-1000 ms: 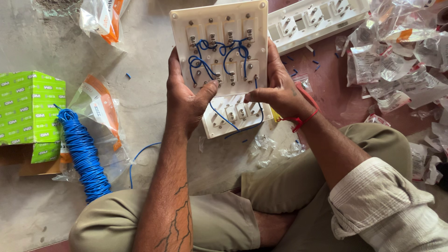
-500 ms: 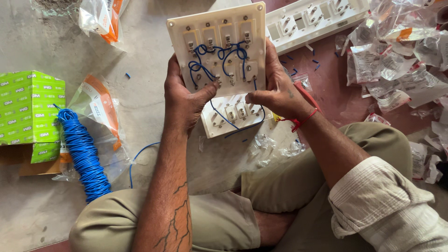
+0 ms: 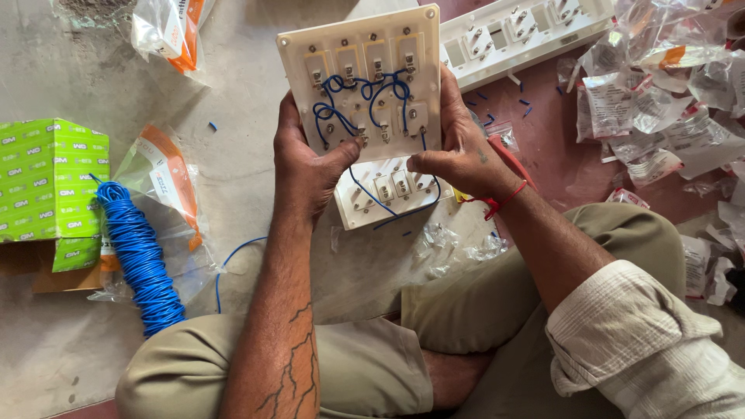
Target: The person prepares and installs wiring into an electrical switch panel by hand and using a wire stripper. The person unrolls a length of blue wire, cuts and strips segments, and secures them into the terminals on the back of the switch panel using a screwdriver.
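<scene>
Packaging everywhere: green cardboard box (image 3: 50, 182) with pale logo print at far left on the grey floor, just beside a coil of blue wire (image 3: 140, 256) lying on a clear plastic bag with orange label (image 3: 167, 194). Second clear bag with orange print (image 3: 174, 35) at top left. Heap of crumpled clear wrappers (image 3: 667, 116) with small orange and red tags at right, on reddish floor.

Held up at centre, back side showing: cream plastic switch plate (image 3: 365, 81), rectangular, two rows of terminals with brass screws, looped together by short blue wire links (image 3: 361, 97). Left hand (image 3: 306, 167) clasping the plate's left edge, thumb pressed onto the lower terminals. Right hand (image 3: 462, 155) gripping the right edge from behind, thumb on the bottom rim, red thread at the wrist. Both hands closed firmly on the plate.

Just below, a second cream switch plate (image 3: 384, 194) flat on the floor. Long white switch strip (image 3: 520, 35) at top right. Crossed legs in khaki trousers below.
</scene>
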